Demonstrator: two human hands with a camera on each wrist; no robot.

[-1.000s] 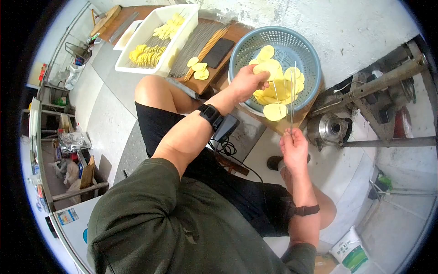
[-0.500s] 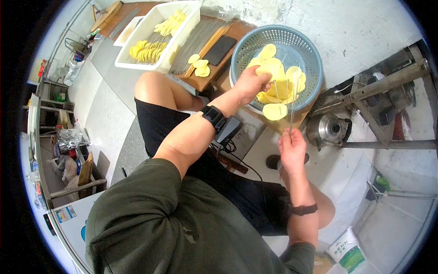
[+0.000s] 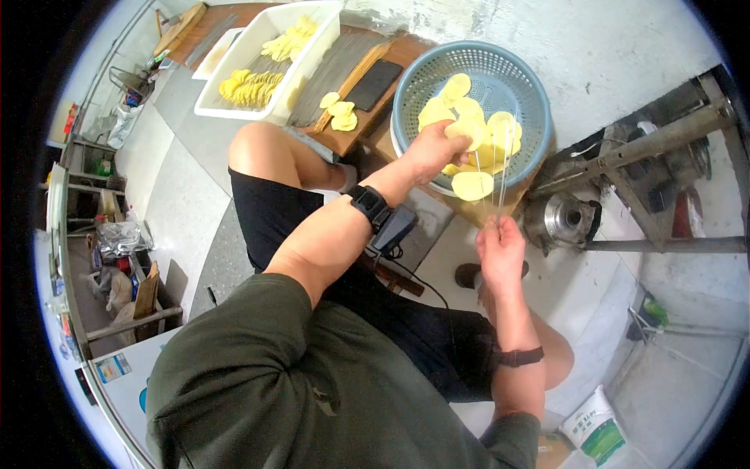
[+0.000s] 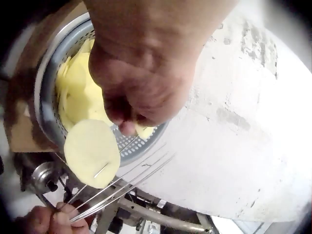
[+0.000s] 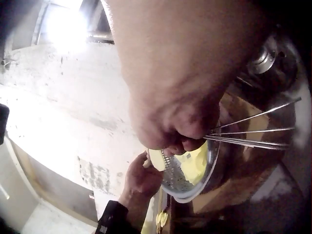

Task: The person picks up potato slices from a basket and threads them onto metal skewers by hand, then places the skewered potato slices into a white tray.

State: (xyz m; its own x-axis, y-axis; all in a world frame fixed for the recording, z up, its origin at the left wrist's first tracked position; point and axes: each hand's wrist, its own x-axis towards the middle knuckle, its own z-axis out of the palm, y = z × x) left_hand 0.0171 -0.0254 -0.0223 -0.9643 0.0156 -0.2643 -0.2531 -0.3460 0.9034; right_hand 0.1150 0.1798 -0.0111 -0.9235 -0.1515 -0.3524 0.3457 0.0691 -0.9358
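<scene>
A white tray (image 3: 322, 48) is holding rows of yellow slices (image 3: 251, 90); right of it, metal rods (image 3: 334, 69), 1 phone (image 3: 373, 86) and a few loose slices (image 3: 343, 122) are lying on the counter (image 3: 336, 142). The left hand (image 3: 427, 154) is pinching 1 slice (image 3: 469, 134) between thumb and fingers, over the near left part of the colander (image 3: 539, 86). Just nearer the person, 1 pierced slice (image 4: 92, 153) is hanging on a thin skewer (image 4: 78, 193). That skewer is slanting from the right fingers towards the left fingers, its tip lying by the pinched slice; whether it is piercing that slice, I cannot tell. The right hand (image 3: 501, 248) is gripping the skewer's near end with several bare skewers (image 3: 506, 168), which are fanning out to the right.
</scene>
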